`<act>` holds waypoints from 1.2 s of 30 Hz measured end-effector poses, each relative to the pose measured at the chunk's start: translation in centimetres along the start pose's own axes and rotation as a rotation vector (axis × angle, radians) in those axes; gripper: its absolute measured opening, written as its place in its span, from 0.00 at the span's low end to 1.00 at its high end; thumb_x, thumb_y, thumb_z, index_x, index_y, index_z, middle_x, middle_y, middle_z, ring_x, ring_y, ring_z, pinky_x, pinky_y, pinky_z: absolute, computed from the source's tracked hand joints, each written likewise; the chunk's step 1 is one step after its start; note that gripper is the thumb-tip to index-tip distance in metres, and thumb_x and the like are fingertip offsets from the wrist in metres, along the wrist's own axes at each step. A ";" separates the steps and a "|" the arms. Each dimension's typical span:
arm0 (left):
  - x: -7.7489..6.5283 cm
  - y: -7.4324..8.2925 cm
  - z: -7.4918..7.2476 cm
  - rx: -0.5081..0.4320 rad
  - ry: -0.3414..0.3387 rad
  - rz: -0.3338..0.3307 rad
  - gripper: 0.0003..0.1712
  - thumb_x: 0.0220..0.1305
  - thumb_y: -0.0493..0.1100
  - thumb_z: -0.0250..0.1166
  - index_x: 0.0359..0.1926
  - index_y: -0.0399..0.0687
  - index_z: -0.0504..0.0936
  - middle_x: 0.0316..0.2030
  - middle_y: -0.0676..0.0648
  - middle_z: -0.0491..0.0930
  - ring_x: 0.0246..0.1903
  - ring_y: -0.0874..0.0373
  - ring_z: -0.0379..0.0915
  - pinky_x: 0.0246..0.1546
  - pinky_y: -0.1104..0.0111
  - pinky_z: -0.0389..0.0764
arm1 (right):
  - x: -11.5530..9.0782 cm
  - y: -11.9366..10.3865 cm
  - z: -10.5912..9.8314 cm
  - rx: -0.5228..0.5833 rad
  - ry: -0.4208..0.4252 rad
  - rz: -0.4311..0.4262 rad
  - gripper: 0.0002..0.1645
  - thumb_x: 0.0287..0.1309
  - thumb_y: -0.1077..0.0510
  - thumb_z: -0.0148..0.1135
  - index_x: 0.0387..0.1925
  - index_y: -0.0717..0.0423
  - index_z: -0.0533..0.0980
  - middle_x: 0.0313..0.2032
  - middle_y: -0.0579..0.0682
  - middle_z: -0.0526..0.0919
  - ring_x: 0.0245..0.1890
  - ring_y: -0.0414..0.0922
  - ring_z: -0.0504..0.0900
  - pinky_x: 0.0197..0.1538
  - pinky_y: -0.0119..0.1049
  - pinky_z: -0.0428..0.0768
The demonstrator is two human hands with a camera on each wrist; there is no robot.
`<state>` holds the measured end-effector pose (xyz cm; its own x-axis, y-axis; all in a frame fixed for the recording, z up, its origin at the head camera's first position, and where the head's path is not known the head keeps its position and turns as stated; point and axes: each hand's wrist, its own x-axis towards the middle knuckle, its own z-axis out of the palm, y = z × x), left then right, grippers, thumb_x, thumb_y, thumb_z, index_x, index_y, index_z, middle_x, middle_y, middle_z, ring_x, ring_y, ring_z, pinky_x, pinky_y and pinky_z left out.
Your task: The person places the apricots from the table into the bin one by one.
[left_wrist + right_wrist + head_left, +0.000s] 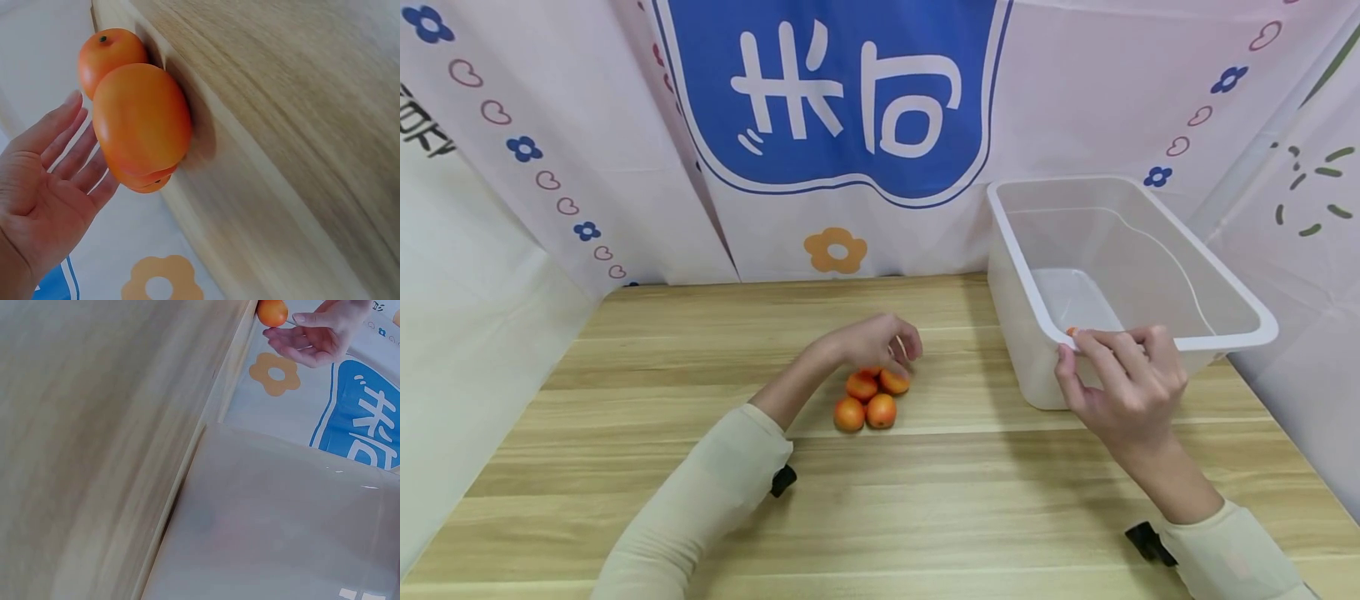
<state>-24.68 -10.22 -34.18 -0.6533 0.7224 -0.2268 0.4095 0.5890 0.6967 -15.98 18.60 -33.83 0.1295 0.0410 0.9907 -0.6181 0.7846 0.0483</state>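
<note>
Several smooth orange fruits [881,411] that look like small oranges sit bunched on the table. My left hand [880,340] is over the far side of the bunch, its fingers loosely bent. In the left wrist view the same hand [53,181] has spread fingers beside the fruits [142,119], and the thumb stands apart. My right hand [1127,383] grips the near left corner of a white plastic bin [1022,275], thumb outside and fingers over the rim. A sliver of orange [1072,331] shows past these fingertips; the hand hides the rest.
The wooden table [880,517] extends under the bunch and bin. Behind it hangs a white cloth backdrop [925,242] with a blue sign and flower prints. The bin's translucent wall [281,519] fills much of the right wrist view.
</note>
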 end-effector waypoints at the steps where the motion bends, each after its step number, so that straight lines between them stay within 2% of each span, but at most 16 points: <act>1: 0.0 0.0 0.0 0.001 -0.011 -0.001 0.17 0.60 0.30 0.75 0.49 0.31 0.83 0.47 0.37 0.85 0.48 0.49 0.84 0.52 0.67 0.84 | 0.0 0.0 0.0 -0.001 -0.002 0.000 0.20 0.61 0.54 0.63 0.20 0.64 0.82 0.20 0.57 0.80 0.18 0.64 0.64 0.21 0.54 0.60; 7: 0.0 -0.5 0.0 0.034 -0.032 0.028 0.14 0.60 0.32 0.76 0.46 0.36 0.84 0.44 0.45 0.86 0.47 0.55 0.84 0.52 0.68 0.83 | -0.2 0.2 -0.1 0.001 -0.006 -0.001 0.20 0.61 0.54 0.64 0.21 0.65 0.82 0.20 0.58 0.80 0.19 0.64 0.64 0.21 0.55 0.60; 14: 0.0 -0.7 0.3 0.065 -0.032 -0.016 0.20 0.58 0.30 0.77 0.51 0.34 0.84 0.46 0.45 0.86 0.50 0.52 0.82 0.57 0.63 0.81 | 0.0 0.1 0.0 0.007 0.007 0.001 0.19 0.61 0.54 0.64 0.21 0.64 0.82 0.20 0.56 0.80 0.19 0.64 0.63 0.21 0.53 0.60; 23: -0.1 -1.2 0.2 -0.009 -0.014 -0.009 0.20 0.58 0.29 0.76 0.52 0.32 0.83 0.44 0.43 0.84 0.45 0.52 0.81 0.54 0.65 0.82 | 0.0 0.1 -0.1 0.004 0.002 -0.003 0.19 0.60 0.54 0.64 0.21 0.64 0.82 0.20 0.57 0.80 0.19 0.64 0.64 0.21 0.54 0.61; 36: 0.0 -1.4 0.3 -0.039 0.025 -0.014 0.22 0.59 0.29 0.76 0.54 0.33 0.82 0.44 0.44 0.83 0.46 0.52 0.80 0.54 0.64 0.81 | -0.1 0.2 0.1 0.005 0.012 -0.009 0.19 0.61 0.54 0.64 0.21 0.64 0.82 0.19 0.57 0.80 0.18 0.64 0.63 0.21 0.53 0.60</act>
<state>-25.09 -10.95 -35.40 -0.6746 0.7047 -0.2198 0.3758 0.5841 0.7195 -16.15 18.72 -33.87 0.1449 0.0414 0.9886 -0.6203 0.7822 0.0581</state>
